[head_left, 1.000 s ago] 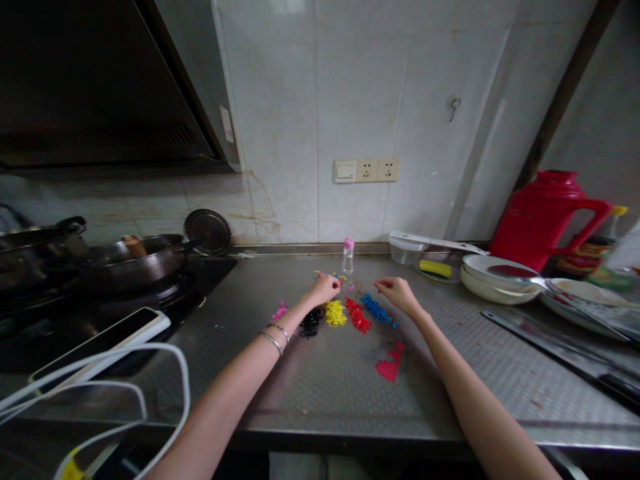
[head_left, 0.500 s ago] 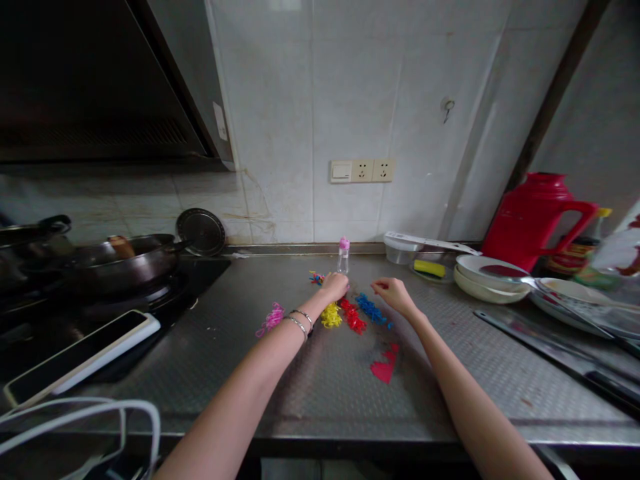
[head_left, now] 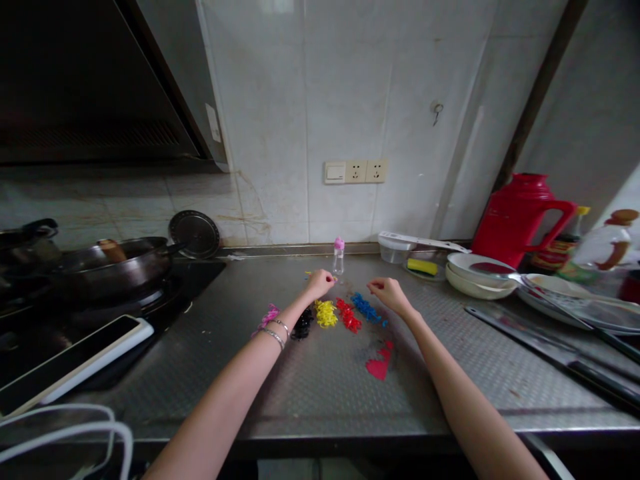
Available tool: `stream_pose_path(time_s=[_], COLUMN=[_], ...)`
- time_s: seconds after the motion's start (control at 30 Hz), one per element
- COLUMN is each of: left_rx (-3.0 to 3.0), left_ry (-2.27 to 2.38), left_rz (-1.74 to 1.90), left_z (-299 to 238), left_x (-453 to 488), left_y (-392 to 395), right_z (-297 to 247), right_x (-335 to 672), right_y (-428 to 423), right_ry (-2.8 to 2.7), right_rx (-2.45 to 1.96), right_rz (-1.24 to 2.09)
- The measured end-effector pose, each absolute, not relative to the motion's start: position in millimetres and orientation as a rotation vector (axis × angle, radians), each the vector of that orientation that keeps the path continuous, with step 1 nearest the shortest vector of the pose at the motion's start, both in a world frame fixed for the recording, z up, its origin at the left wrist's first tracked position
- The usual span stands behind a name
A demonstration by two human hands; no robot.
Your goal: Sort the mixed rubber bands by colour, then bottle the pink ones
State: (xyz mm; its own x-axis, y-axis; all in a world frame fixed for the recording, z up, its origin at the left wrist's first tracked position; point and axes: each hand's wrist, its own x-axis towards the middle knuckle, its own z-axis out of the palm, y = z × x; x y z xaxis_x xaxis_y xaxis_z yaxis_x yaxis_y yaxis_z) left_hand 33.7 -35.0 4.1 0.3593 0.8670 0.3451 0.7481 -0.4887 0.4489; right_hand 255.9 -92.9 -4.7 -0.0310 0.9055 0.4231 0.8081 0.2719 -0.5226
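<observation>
My left hand [head_left: 321,285], with bracelets on its wrist, is held in a pinch behind the yellow pile of small rubber bands [head_left: 326,314]. A tiny bit of colour shows at its fingertips, too small to name. My right hand [head_left: 387,293] is closed behind and right of the blue rubber bands [head_left: 367,308]; what it holds, if anything, is hidden. Red rubber bands [head_left: 349,315] lie between the yellow and blue piles. Black rubber bands [head_left: 303,324] and partly covered pink rubber bands [head_left: 270,315] lie beside my left forearm. A pink-capped clear bottle [head_left: 339,258] stands just behind my left hand.
A torn red piece [head_left: 383,362] lies in front of the piles. At left are a pan [head_left: 125,270], a phone-like device [head_left: 75,360] and white cables [head_left: 115,430]. At right stand a red thermos [head_left: 517,217], stacked bowls [head_left: 475,283] and a long knife [head_left: 530,343].
The view has swung slightly right. My left hand has shifted left and away from the yellow pile, uncovering more yellow and the black bands. My right hand stays nearly in place.
</observation>
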Motion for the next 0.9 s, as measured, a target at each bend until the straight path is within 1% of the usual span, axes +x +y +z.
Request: stream_pose_path(time_s=[0.13,0.23,0.43,0.57,0.8,0.9], left_rx=[2.357,2.298,2.256,2.216,2.131,2.083], left_ry=[1.353,1.38,1.466,1.376,1.257,1.226], left_rz=[0.945,0.992,0.653,0.425,0.141,0.095], left_z=[14,25,31,30,34,38], left_x=[0,-36,-106,-136,-152,-150], left_y=[-34,-36,-44,-50,-64,-71], right_z=[-4,-6,-11,-11,-11,-10], right_x=[255,256,258,257,256,255], right_y=[-95,-94,-92,-92,-92,-93], right_ry=[-1.848,-1.842,-1.835,-1.84,-1.87,-1.87], right_rx=[-1.555,-1.554,-1.573,-1.58,-1.602,-1.612], right_rz=[0.173,0.153,0.142,0.143,0.157,0.157])
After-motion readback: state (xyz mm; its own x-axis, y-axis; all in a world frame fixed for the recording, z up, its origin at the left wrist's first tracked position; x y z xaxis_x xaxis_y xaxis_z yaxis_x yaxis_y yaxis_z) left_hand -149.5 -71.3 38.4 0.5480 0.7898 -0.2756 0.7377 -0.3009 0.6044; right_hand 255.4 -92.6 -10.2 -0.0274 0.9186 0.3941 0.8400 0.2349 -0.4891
